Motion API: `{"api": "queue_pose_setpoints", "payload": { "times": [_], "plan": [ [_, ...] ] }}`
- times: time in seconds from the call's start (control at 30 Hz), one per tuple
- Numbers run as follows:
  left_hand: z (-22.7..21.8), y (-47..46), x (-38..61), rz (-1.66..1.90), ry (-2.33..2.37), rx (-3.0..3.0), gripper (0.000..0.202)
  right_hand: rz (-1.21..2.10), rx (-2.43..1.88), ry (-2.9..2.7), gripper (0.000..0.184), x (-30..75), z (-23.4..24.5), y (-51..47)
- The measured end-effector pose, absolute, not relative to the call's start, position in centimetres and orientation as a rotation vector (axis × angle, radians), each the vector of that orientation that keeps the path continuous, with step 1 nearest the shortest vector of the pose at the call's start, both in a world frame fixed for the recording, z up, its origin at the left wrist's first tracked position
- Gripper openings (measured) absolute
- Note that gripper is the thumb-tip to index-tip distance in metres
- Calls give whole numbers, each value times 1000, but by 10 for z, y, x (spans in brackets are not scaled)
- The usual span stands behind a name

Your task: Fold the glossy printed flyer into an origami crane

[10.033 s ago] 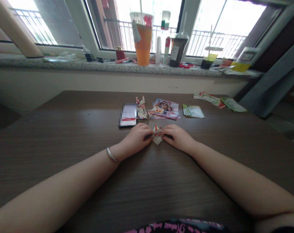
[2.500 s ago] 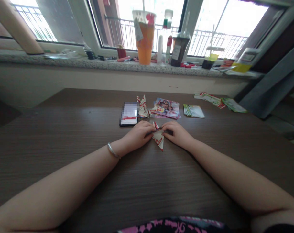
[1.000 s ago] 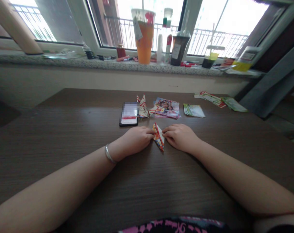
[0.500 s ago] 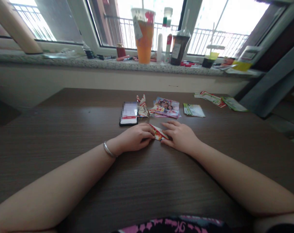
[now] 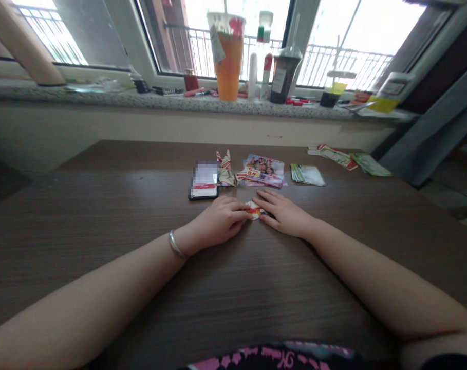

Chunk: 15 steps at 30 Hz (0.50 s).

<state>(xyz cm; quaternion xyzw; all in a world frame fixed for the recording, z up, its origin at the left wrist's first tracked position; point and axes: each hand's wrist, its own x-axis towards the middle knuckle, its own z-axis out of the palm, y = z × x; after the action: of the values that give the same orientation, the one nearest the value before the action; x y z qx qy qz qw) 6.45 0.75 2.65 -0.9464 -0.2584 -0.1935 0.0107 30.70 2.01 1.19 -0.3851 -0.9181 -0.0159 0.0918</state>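
A small piece of folded printed paper [image 5: 254, 211], red, white and orange, lies on the dark wooden table between my hands. My left hand [image 5: 222, 220], with a silver bangle at the wrist, has its fingers pressed together on the paper's left part and hides some of it. From the other side, my right hand [image 5: 286, 213] rests on the table with fingers spread, their tips touching the paper's right edge. Just beyond stands a folded paper shape [image 5: 227, 173] in cream and red, beside a phone [image 5: 204, 181] with a lit, blurred screen.
Behind my right hand lies a stack of printed leaflets [image 5: 267, 170], with a pile of green-edged cards [image 5: 307, 174] to its right. More paper strips [image 5: 337, 156] lie near the table's far right edge. A tall cup of orange drink [image 5: 229, 64] and bottles line the granite windowsill [image 5: 160, 102].
The folded paper has turned and shows a smaller, more compact shape. My left hand has shifted slightly right over it, and my right fingers have moved a little.
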Motion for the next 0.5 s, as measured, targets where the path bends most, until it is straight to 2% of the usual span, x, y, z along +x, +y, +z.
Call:
{"api": "queue_pose_setpoints", "payload": {
  "times": [0.27,0.5],
  "plan": [
    [28,7,65,-552,-801,-2943,22,-144,-1146,-2677,52,302,14,14],
    [27,8,66,-583,-822,-2875,16,-218,-914,-2622,31,294,28,5]
  ]
}}
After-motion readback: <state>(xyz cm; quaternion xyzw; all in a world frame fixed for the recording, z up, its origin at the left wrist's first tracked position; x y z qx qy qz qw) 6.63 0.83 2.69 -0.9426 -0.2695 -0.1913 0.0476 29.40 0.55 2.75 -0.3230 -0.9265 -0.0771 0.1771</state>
